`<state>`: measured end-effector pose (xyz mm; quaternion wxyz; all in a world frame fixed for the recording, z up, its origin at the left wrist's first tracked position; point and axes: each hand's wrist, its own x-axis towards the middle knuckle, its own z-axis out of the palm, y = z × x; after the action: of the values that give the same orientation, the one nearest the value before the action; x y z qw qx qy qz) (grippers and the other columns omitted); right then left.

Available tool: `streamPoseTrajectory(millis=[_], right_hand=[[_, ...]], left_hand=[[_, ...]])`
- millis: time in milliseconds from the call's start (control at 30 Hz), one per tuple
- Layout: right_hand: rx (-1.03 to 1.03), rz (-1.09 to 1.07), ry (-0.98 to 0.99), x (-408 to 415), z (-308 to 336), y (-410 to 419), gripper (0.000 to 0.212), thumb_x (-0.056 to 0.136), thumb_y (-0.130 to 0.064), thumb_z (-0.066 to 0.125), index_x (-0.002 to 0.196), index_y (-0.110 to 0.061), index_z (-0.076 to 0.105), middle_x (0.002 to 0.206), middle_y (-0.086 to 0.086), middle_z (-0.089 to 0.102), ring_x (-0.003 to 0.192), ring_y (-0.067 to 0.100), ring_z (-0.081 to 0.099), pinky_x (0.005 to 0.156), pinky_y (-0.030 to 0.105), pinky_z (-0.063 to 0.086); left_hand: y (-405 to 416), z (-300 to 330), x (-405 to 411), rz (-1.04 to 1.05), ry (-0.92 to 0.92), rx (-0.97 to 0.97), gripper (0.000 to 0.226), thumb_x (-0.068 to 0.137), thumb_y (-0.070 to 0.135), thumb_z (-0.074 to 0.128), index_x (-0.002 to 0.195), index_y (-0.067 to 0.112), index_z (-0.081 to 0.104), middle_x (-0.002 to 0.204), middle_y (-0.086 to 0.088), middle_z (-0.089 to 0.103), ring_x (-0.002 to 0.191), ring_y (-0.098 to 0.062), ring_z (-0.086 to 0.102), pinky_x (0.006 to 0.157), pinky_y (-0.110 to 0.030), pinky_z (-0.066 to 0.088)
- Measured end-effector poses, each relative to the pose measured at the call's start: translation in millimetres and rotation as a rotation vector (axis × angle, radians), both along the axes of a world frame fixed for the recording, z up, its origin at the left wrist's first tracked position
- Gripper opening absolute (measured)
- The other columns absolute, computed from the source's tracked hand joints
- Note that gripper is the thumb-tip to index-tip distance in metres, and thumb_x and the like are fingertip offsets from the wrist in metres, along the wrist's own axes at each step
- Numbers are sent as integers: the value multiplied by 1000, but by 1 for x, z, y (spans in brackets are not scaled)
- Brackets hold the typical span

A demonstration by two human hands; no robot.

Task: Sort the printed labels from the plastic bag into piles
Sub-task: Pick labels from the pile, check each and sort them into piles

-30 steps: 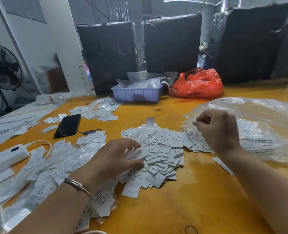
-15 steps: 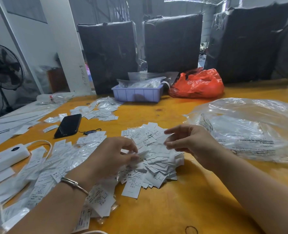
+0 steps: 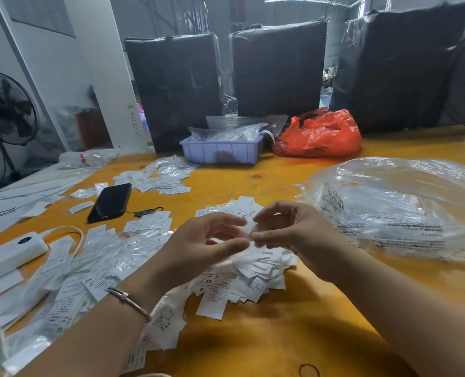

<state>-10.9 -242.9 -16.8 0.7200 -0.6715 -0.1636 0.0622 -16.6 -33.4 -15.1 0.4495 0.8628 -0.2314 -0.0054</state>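
Between the two hands, a small label is held above the loose heap of printed labels in the middle of the table. It is blurred, so its print cannot be read. The left hand has its thumb and forefinger curled toward it, and the right hand meets it from the other side with its fingers bent in a pinch. Both seem to have hold of the same slip, though how many slips are between them cannot be told.

The clear plastic bag lies slumped toward the right edge, just beside the heap, with more labels showing through it. A wide spread of sorted labels and small sleeves runs toward the left edge, touching the heap's near left side. A smaller pile sits farther back, by the black phone.

The main risk is that two thin slips cling together and get sorted as one, which would put a wrong size in a pile. The left spread already meets the heap, so a dropped label could land on that boundary and be lost among either lot. A forearm sweeping low could also drag the piles together. The standing fan beyond the left corner could scatter such light paper if it is blowing.
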Motion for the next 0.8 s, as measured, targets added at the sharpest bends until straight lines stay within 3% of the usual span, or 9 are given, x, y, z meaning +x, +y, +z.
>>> streamPoseTrajectory(millis=[133,233,333,400,467,633,800], right_hand=[[-36,-34,-57,-6,0,8,29,70,7,77,95,1,64,86,18,73,74,25,70,69,29,55],[-404,-190,-315,-6,-4,12,29,83,-8,71,110,-16,63,107,0,70,97,12,65,88,32,53],[-857,-143,-585,-4,-8,17,51,92,-26,60,139,-34,43,146,-16,41,135,1,32,113,28,26],[-1021,-29,-664,-1,-13,24,57,97,-33,51,148,-38,26,156,-23,19,144,-2,9,116,25,8],[-1136,58,-684,0,-18,29,57,100,-35,43,150,-39,16,157,-25,8,144,-5,-3,115,25,-1],[-1204,122,-691,-1,-24,31,54,100,-29,37,150,-40,20,157,-24,13,145,-3,-4,117,35,-3],[-1171,143,-735,-3,-22,32,44,97,-18,43,132,-44,48,154,-24,24,145,0,5,118,38,-1]], left_hand=[[1,3,-3,18,8,-91,27,76,22,79,101,15,72,85,1,75,82,-11,72,77,-21,55],[8,4,2,212,-50,-150,5,83,10,75,86,15,73,80,1,74,77,-11,70,74,-23,54],[15,3,6,422,-115,-218,5,85,15,74,80,17,71,75,0,72,76,-15,68,74,-29,54],[17,2,8,479,-145,-197,8,84,19,76,79,16,70,75,-2,71,78,-20,68,75,-35,56],[17,2,9,493,-155,-180,10,82,21,77,79,16,69,76,-4,70,78,-22,67,75,-39,56],[15,0,9,511,-157,-154,12,81,22,79,77,17,69,73,-2,69,74,-19,65,73,-38,54],[15,1,9,522,-163,-141,12,81,23,79,75,20,69,72,0,69,73,-19,65,71,-36,54]])
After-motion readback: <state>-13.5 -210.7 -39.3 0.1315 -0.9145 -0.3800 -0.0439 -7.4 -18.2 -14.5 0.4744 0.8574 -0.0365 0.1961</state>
